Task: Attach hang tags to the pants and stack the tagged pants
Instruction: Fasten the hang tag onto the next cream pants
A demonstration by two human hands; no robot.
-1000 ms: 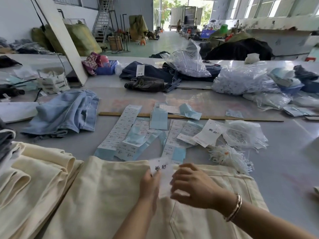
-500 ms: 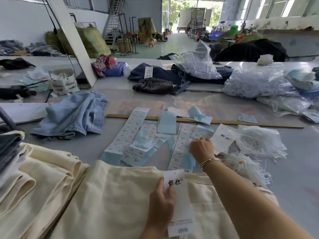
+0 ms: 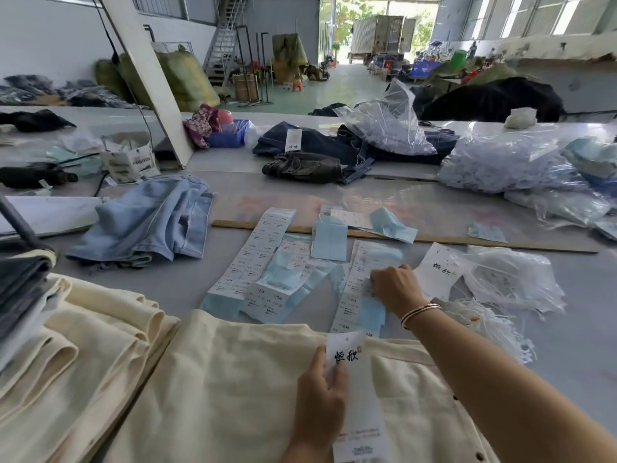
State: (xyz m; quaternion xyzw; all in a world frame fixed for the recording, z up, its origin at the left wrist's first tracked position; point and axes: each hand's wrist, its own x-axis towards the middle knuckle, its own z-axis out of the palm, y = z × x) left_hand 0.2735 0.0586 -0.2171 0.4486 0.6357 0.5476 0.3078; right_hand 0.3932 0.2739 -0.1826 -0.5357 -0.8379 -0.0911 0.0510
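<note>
The left hand (image 3: 319,399) pinches a white hang tag (image 3: 355,396) between thumb and fingers, over cream pants (image 3: 217,389) on the tabletop (image 3: 567,345). Ahead, the right hand (image 3: 395,289) has curled fingers on a sticker strip (image 3: 354,292); whether they pinch it is unclear.

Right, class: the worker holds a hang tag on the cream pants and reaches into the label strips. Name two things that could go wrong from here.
1. The right hand is picking among overlapping label strips; it may lift the wrong label or drag several at once.
2. The left hand pins the hang tag by one edge only, so it may slip off position on the cream pants.
</note>
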